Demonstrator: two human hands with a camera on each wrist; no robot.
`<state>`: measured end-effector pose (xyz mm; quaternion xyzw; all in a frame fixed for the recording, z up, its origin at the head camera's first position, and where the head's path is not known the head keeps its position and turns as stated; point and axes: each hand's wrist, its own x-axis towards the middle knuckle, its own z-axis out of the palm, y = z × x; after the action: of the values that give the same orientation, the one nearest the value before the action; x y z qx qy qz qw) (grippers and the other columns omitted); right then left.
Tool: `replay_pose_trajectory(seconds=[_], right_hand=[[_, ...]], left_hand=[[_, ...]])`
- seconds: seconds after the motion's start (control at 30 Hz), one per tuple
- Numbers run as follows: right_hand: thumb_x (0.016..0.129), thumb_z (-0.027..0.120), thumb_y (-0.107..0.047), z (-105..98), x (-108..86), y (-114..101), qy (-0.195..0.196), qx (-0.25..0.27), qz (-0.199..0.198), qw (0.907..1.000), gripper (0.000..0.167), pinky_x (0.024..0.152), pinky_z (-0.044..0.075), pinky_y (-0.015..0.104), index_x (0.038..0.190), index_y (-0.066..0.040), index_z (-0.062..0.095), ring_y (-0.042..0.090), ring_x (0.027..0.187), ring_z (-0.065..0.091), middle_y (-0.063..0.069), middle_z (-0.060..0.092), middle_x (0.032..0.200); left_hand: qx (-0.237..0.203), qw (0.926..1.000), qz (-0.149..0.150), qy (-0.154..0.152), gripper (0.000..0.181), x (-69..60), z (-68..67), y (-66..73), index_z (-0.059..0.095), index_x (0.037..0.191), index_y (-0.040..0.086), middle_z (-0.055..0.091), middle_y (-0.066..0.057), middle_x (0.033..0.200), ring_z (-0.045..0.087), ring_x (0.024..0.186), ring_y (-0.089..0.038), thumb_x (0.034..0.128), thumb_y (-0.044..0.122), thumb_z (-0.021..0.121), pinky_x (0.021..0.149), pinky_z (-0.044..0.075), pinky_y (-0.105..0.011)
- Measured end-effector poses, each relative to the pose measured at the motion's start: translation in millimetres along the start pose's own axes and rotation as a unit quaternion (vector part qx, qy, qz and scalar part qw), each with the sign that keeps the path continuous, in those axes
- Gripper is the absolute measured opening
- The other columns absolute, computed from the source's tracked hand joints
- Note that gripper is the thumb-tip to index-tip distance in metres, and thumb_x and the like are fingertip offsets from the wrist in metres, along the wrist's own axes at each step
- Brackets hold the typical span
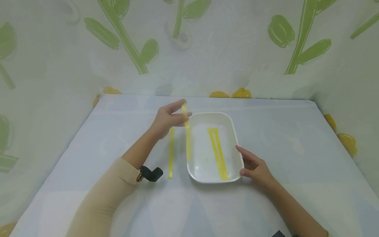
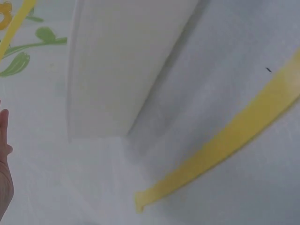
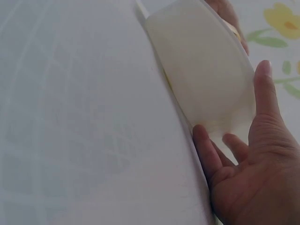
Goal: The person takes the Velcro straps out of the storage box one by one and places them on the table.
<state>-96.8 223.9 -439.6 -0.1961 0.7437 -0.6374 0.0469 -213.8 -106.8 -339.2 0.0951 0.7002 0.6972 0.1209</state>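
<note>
My left hand (image 1: 168, 120) pinches the top of a yellow strip (image 1: 188, 138), which hangs along the left rim of a white rectangular tray (image 1: 201, 174). Inside the tray lies a doubled yellow strip (image 1: 217, 154), its two lengths joined at the far end. Another yellow strip (image 1: 171, 154) lies on the table left of the tray; it also crosses the left wrist view. At the tray's right side, my right hand (image 1: 256, 166) holds the wall. In the right wrist view its thumb (image 3: 266, 89) is at the rim and bent fingers (image 3: 206, 147) touch low on the wall.
The table (image 1: 281, 128) wears a pale patterned cover. Behind it and at both sides stand pale walls (image 1: 225, 59) with green leaf and yellow flower prints. A black camera (image 1: 152, 173) is strapped to the left wrist.
</note>
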Motion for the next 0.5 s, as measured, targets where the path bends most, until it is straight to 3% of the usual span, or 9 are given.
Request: replay_pose_trajectory(seconds=[0.23, 0.5], right_hand=[[0.081, 0.074, -0.012, -0.6, -0.2, 0.0, 0.002, 0.001, 0.0, 1.0, 0.069, 0.086, 0.049, 0.018, 0.143, -0.01, 0.042, -0.004, 0.118, 0.051, -0.018, 0.047, 0.139], [0.081, 0.074, -0.014, -0.8, 0.4, 1.6, -0.004, 0.011, -0.01, 0.9999, 0.07, 0.087, 0.049, 0.019, 0.142, -0.004, 0.041, -0.002, 0.118, 0.051, -0.018, 0.048, 0.138]], left_hand=[[0.023, 0.9995, -0.016, 0.015, 0.066, -18.0, -18.6, -9.5, 0.042, 0.143, 0.015, 0.043, 0.002, 0.146, 0.061, 0.113, -0.016, 0.0839, 0.007, 0.07, 0.081, 0.055, -0.029], [0.068, 0.9975, -0.007, 0.021, 0.065, -34.7, -42.1, -10.0, 0.04, 0.144, 0.012, 0.04, -0.004, 0.149, 0.06, 0.113, -0.014, 0.0857, 0.006, 0.068, 0.078, 0.055, -0.025]])
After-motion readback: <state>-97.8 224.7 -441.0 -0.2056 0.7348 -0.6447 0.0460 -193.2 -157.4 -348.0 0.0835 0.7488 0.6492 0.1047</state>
